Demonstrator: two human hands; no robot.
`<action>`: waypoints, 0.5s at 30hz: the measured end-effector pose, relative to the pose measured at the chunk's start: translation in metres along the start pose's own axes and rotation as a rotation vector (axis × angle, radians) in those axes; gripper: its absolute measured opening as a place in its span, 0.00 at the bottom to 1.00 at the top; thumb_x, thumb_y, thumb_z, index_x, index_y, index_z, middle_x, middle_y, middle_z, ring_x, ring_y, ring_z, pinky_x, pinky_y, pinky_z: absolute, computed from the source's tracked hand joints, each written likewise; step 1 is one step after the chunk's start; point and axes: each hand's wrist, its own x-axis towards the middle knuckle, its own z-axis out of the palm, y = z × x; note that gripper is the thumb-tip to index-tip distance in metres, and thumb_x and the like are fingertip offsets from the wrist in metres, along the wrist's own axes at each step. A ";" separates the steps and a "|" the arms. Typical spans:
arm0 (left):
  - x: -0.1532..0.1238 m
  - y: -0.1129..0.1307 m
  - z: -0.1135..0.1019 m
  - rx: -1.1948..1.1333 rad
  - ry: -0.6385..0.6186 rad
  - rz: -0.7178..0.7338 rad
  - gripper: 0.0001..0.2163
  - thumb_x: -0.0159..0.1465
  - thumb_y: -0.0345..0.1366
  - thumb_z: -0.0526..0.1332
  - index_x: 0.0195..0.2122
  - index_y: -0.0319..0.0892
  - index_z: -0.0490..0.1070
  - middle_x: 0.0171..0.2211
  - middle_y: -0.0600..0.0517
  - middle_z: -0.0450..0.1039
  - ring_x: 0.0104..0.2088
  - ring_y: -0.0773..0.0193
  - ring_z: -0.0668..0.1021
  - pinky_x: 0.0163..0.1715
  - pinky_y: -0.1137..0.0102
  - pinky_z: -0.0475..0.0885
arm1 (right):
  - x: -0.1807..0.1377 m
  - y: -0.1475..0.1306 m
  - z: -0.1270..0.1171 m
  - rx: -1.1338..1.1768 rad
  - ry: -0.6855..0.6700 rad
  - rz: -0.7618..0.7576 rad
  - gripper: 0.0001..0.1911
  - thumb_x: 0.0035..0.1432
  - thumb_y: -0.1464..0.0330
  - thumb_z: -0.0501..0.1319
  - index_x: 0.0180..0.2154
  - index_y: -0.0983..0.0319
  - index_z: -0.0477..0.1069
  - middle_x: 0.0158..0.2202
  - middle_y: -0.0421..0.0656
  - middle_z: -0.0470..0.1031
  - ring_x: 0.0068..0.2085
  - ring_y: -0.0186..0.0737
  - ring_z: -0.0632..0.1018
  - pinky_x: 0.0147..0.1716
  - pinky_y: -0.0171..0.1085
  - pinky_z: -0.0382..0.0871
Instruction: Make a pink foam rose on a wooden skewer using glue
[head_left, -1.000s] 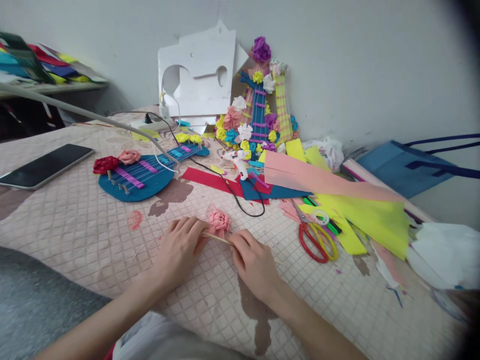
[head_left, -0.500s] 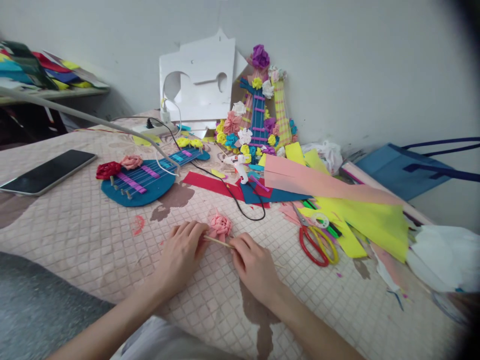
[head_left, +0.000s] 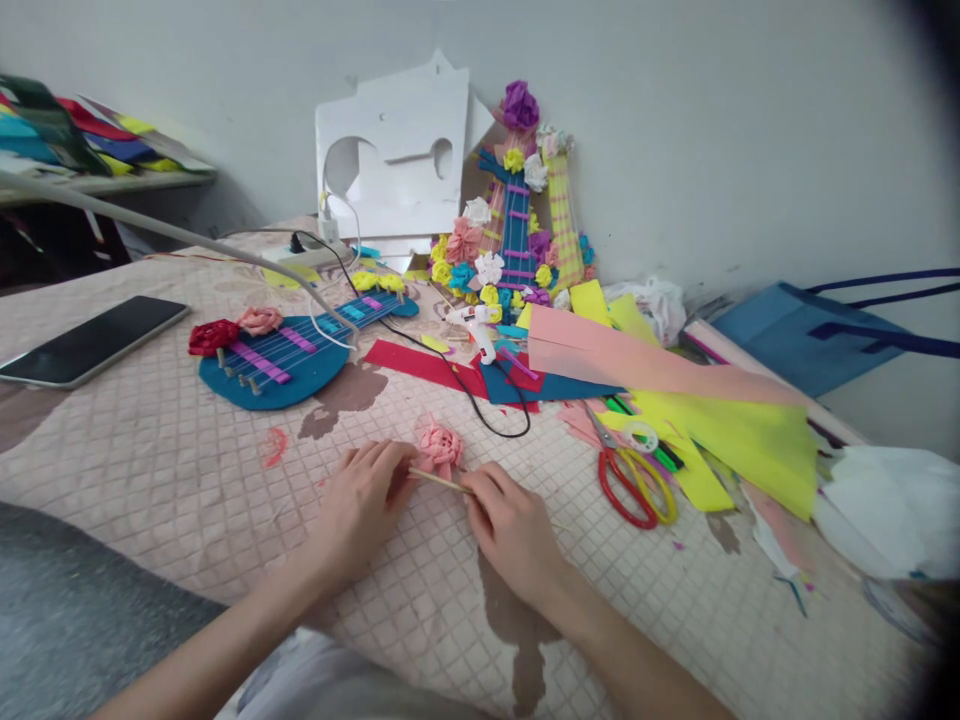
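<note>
Between my hands stretches a thin wooden stick (head_left: 439, 480), held just above the quilted cloth. My left hand (head_left: 367, 500) pinches its left end, and my right hand (head_left: 510, 525) grips the right end with thumb and fingers. Right behind the stick lies a pink crepe-paper flower (head_left: 441, 445), close to my left fingertips; whether they touch it I cannot tell. Farther left rests a blue toy guitar (head_left: 277, 365) with purple strips, strings, and a red paper flower (head_left: 214, 338) at its edge.
A white glue gun (head_left: 478, 325) stands behind the flower, its black cord (head_left: 472, 400) looping forward. To the right lie scissors (head_left: 628, 485) and yellow paper (head_left: 735, 445). At far left is a phone (head_left: 94, 340). Decorated guitars (head_left: 517, 230) lean on the wall.
Almost nothing differs. The view has shifted very slightly; both hands keep their hold on the stick.
</note>
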 end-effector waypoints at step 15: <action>-0.002 0.002 -0.002 0.055 0.032 0.092 0.06 0.68 0.33 0.52 0.40 0.43 0.67 0.34 0.51 0.74 0.36 0.59 0.74 0.38 0.64 0.64 | 0.000 0.005 -0.002 0.011 0.018 0.014 0.10 0.60 0.76 0.52 0.41 0.59 0.68 0.38 0.42 0.72 0.38 0.38 0.75 0.33 0.35 0.68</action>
